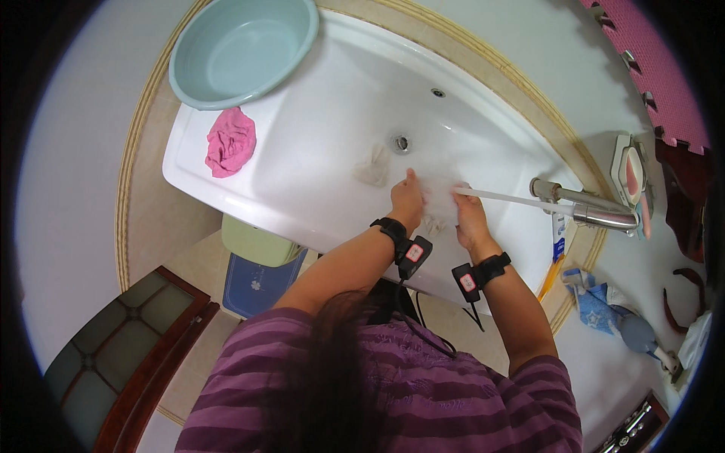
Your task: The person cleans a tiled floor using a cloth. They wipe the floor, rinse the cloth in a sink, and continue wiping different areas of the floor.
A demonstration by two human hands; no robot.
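Both my hands are low in the white sink basin (317, 130), in front of the drain (401, 143). A pale, thin wet cloth (440, 195) is stretched between them, blurred by water and motion. My left hand (408, 198) grips its left side, thumb pointing up. My right hand (471, 214) has the other side, right where a stream of water (510, 198) from the metal faucet (605, 217) lands. A sheer beige cloth piece (372, 168) lies on the basin floor left of my left hand. A small crumpled beige end (434, 226) shows between my wrists.
A light blue plastic basin (249, 54) sits on the sink's left ledge, with a crumpled pink cloth (230, 142) in front of it. Toothpaste-like tubes (558, 240) stand by the right rim. A green bin (255, 240) is below the sink.
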